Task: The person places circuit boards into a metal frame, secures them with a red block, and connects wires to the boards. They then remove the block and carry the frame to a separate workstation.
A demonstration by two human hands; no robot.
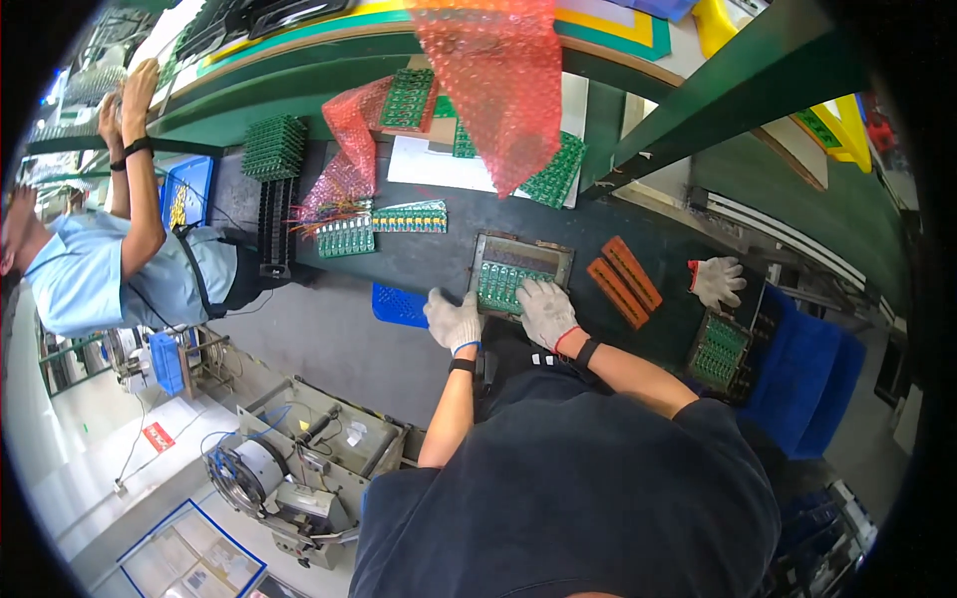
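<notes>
Green circuit panel (508, 282) in its frame at the near table edge, under your gloved hands

In the head view, the panel sits in the lower part of a metal frame (566, 267), right in front of you. Your left hand (454, 321) is at the frame's near left corner, fingers slightly parted; you cannot tell from here whether they grip it. Your right hand (547, 311) lies over the panel's right end, fingers extended and close together; any grip beneath is hidden.

Dark table (419, 261) surface shows on both sides of the frame. Leftward it reaches the populated boards (410, 217); rightward, two orange strips (634, 273), then a spare glove (717, 282) and a second framed panel (719, 349) near a blue bin (802, 369).

Beyond your frame, red bubble wrap (498, 90) hangs down before a white sheet (429, 164), and a green post (728, 100) slants across the right. A blue perforated tray (401, 305) shows below the table edge, left of your left hand. A co-worker (140, 239) stands far left.
</notes>
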